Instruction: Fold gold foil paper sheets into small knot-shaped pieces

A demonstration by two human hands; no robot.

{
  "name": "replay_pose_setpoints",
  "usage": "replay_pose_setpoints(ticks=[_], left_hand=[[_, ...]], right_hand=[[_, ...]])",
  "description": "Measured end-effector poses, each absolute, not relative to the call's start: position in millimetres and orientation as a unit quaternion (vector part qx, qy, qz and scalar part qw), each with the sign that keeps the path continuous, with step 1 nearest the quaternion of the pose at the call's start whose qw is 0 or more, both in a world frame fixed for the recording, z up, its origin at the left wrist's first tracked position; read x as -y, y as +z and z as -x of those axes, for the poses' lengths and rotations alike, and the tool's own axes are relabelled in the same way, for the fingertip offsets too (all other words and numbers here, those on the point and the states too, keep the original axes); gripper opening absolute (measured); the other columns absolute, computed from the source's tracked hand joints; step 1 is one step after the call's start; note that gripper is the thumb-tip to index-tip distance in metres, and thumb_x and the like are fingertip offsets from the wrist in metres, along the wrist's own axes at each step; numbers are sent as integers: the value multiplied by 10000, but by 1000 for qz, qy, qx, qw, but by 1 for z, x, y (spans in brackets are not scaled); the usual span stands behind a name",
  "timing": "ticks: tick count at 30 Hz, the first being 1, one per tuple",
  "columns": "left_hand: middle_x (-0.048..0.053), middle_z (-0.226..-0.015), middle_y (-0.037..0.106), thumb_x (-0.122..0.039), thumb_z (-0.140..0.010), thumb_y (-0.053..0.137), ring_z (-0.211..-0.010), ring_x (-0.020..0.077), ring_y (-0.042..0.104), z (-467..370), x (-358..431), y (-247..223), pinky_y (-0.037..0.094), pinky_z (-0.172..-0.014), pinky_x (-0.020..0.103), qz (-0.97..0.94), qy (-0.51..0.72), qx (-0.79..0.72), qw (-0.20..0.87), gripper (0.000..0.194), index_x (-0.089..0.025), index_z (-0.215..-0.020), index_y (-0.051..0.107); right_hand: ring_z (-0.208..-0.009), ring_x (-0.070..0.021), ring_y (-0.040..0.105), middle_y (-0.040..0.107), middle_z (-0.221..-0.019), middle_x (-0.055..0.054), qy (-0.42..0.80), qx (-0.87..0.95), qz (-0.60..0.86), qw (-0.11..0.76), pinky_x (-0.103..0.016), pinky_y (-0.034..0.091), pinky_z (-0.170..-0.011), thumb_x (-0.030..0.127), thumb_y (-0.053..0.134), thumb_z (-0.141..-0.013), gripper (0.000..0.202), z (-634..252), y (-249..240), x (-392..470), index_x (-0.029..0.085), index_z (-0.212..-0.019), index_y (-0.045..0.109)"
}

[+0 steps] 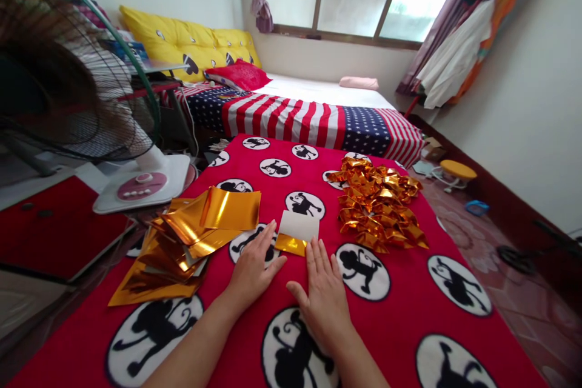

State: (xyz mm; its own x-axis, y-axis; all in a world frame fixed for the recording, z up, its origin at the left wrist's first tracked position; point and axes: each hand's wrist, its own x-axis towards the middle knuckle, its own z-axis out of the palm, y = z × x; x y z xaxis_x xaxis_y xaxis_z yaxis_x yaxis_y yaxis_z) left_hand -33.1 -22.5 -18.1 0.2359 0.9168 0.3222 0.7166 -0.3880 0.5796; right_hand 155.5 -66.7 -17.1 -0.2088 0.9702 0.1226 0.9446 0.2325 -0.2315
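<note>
A small sheet of gold foil paper (300,224) lies in front of me, its pale grey back facing up and its near edge folded over to show a gold strip. My left hand (255,267) rests at the sheet's left side, fingers stretched out. On the right, my right hand (321,291) lies flat, its fingertips at the sheet's near right corner. Left of my hands is a loose stack of flat gold foil sheets (182,239). A heap of folded gold foil pieces (379,203) sits to the right.
Everything lies on a red cloth (391,321) with black monkey prints in white circles. An electric fan (145,179) stands close on the left. Beyond the cloth is a bed (313,94) with a flag-patterned cover. A yellow stool (458,170) is on the tiled floor at right.
</note>
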Motion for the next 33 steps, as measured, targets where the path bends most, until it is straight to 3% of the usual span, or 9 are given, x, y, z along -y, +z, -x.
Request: replay_pose_setpoints(ticks=[11,16,20,23,30,33], left_hand=[[146,-1497,408,-441,-880,549,-1387,268,383,47,-7,-20,326,-1140,444,-679,406,-568,227,679,-180,-1471,340],[143,-1447,478,-425,-902,523,-1339,265,454,42,-4,-15,389,-1101,432,-674,415,-581,190,608,-180,-1443,394],[105,-1420,519,-352,-964,409,-1331,217,462,14,21,-7,386,-1109,398,-793,342,-488,125,471,-206,-1410,450],[125,-1529,356,-426,-944,437,-1417,236,329,-4,33,-9,326,-1147,424,-875,240,-403,121,614,-175,-1490,309],[155,-1538,317,-542,-921,414,-1417,281,324,8,31,-23,306,-1142,475,-851,166,-496,53,696,-118,-1470,348],[135,-1540,323,-510,-936,401,-1417,271,326,14,32,-23,308,-1141,472,-847,169,-502,43,648,-130,-1461,369]], right_hand=[[-1481,-251,73,77,-1596,-83,74,767,626,116,-465,132,-1188,603,381,-919,797,-155,-12,67,113,-1523,208],[-1483,-238,64,83,-1597,-65,66,766,628,121,-454,128,-1191,594,396,-918,782,-154,-14,67,140,-1526,208],[-1483,-223,59,78,-1598,-56,52,769,625,121,-440,117,-1195,544,393,-929,746,-155,-19,67,140,-1527,203],[-1484,-216,50,74,-1599,-47,36,773,622,120,-443,104,-1195,432,377,-942,680,-154,-22,68,135,-1526,196],[-1481,-214,92,142,-1591,-56,53,765,630,124,-463,137,-1187,420,357,-955,626,-154,-16,66,141,-1509,273],[-1480,-223,101,152,-1589,-94,53,752,641,142,-462,164,-1180,387,361,-960,624,-155,-12,67,101,-1506,267]])
